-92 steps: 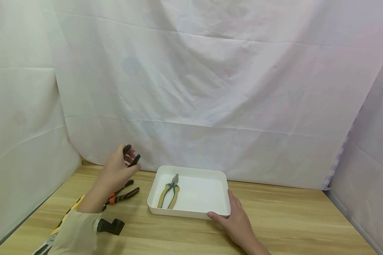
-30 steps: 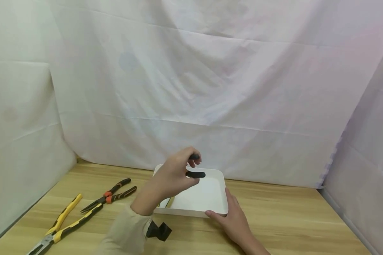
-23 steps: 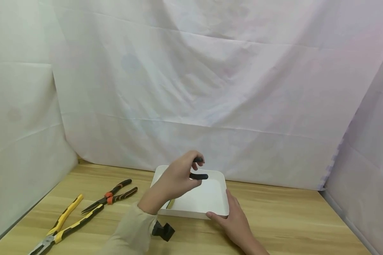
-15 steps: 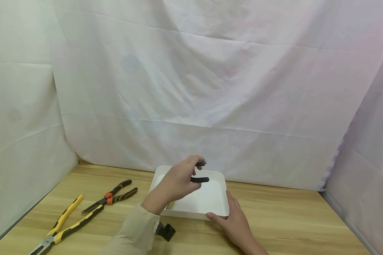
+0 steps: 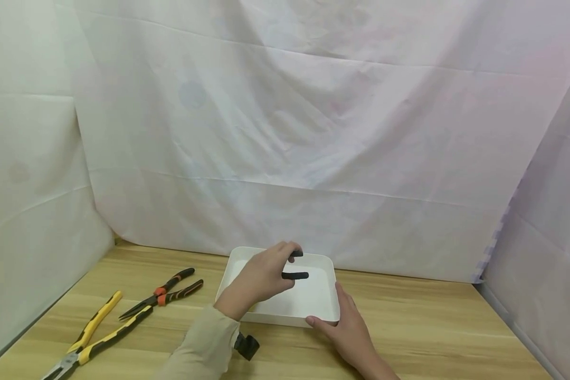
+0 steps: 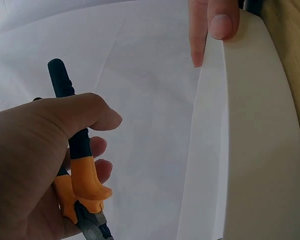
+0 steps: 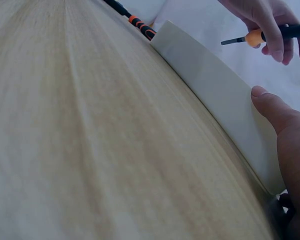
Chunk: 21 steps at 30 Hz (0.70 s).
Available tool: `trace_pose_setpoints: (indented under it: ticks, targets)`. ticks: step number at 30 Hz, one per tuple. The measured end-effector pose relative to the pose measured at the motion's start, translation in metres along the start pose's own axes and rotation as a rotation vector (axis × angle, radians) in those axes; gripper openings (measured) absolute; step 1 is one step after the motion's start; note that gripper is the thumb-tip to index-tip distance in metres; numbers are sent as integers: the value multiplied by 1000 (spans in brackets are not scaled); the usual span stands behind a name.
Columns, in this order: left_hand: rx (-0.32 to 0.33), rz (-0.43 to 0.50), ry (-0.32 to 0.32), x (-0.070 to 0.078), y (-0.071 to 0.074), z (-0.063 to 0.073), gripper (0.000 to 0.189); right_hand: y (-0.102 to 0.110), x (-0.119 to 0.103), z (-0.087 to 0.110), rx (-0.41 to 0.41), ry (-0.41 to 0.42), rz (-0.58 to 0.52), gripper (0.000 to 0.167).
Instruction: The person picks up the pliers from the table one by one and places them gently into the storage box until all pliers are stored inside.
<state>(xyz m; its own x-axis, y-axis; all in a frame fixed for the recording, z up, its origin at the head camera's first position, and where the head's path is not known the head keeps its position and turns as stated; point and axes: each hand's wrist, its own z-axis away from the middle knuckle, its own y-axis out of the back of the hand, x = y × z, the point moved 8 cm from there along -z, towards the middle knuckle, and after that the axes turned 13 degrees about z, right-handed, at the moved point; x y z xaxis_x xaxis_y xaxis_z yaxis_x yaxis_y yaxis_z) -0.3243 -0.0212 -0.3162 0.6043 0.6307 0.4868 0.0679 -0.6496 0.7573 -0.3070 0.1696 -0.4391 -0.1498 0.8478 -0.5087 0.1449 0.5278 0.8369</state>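
Note:
My left hand (image 5: 261, 274) holds pliers (image 6: 85, 180) with orange and black handles, their dark jaws pointing down toward the tray in the left wrist view. Both black handle ends stick out past the fingers in the head view. Hand and pliers are over the white tray (image 5: 309, 295). My right hand (image 5: 353, 330) grips the tray's near right corner, thumb on the front wall and fingers along the right side. Inside the tray, a bit of yellow handle (image 5: 253, 307) shows; the rest of that tool is hidden behind my left forearm.
Left of the tray lie long-nose pliers (image 5: 162, 297) with red, black-striped handles. Nearer the front are larger pliers (image 5: 78, 348) with yellow and black handles, spread apart. A white cloth (image 5: 285, 132) hangs behind the wooden table (image 5: 418, 338).
My left hand has carried the orange-and-black pliers rightward from left of the tray to above it, then lowered a little. My right hand has stayed at the tray corner.

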Motion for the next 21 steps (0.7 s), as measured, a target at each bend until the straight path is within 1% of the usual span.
trace_pose_setpoints:
  ticks: [4,9,12,17,21]
  targets:
    - [-18,-3,12,-3,-3,1,50,0,0,0,-4,-2,9,115]
    - [-62,-18,60,-9,-10,1,51,-1,0,0,-16,-8,5,116]
    - [-85,-24,78,-13,-15,2,50,-1,0,0,-18,-12,4,116]
    - [-107,-38,85,-16,-20,4,46,0,-1,0,-24,-18,1,116]
    - [-124,-42,116,-19,-24,6,45,1,-3,0,-27,-18,-3,116]
